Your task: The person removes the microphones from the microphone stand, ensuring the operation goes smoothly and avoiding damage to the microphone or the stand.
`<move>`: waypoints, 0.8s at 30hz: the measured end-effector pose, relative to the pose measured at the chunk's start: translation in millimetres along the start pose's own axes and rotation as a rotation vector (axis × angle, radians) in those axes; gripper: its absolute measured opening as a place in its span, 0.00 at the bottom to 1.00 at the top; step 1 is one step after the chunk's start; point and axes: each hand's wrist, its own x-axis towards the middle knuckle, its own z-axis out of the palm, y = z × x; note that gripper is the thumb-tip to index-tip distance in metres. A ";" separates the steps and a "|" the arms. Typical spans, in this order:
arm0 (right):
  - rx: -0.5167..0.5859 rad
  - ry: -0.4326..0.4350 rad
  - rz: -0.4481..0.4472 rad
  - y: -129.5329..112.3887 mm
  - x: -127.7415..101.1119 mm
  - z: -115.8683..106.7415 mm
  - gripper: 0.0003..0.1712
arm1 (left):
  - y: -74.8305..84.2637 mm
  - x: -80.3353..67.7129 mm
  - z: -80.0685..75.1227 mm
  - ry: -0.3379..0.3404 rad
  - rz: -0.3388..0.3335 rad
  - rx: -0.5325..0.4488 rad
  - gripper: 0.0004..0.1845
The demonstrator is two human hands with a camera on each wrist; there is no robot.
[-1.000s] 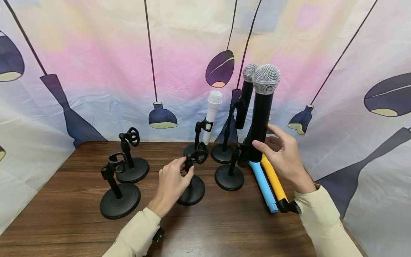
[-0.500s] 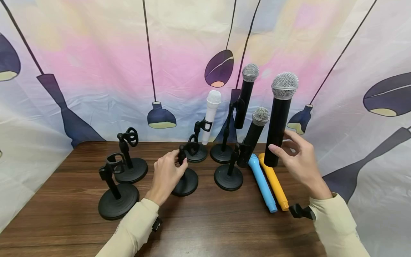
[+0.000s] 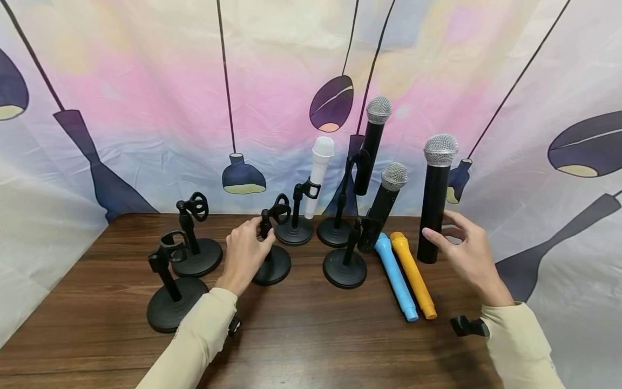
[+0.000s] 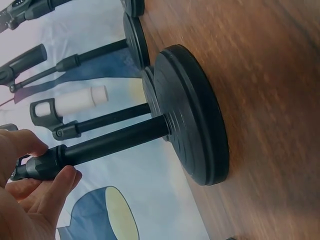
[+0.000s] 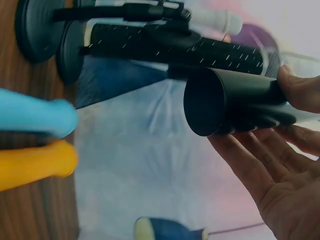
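My left hand [image 3: 244, 253] pinches the upper post of a black microphone stand [image 4: 117, 140] with an unfilled clip; whether its round base touches the table I cannot tell. On the right, my right hand [image 3: 470, 249] grips a black microphone [image 3: 434, 200] with a silver mesh head near its lower end. It is held upright above the table, and its round bottom end faces the right wrist camera. Beside it, a blue microphone [image 3: 397, 278] and a yellow microphone [image 3: 414, 275] lie on the wooden table [image 3: 311, 346].
Two stands with unfilled clips, a front one [image 3: 170, 302] and a rear one [image 3: 196, 256], are at left. Behind centre, stands carry a white microphone [image 3: 318, 173], a black microphone [image 3: 371, 151] and a speckled black microphone [image 3: 381, 210]. A printed cloth [image 3: 170, 108] hangs behind.
My left hand has shifted the stand left and slightly back. My right hand has carried the black microphone right and lower, away from the speckled microphone it was covering.
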 end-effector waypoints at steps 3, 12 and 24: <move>-0.024 -0.017 0.044 12.2 -1.5 -1.3 0.30 | -3.3 2.8 0.7 0.006 -0.003 0.004 0.10; -0.022 -0.083 0.148 51.1 -8.6 -2.2 0.31 | -11.9 11.6 3.4 0.031 -0.024 0.006 0.06; -0.135 -0.230 0.288 87.0 -17.7 -2.2 0.38 | -23.4 22.4 8.1 0.059 -0.030 -0.016 0.05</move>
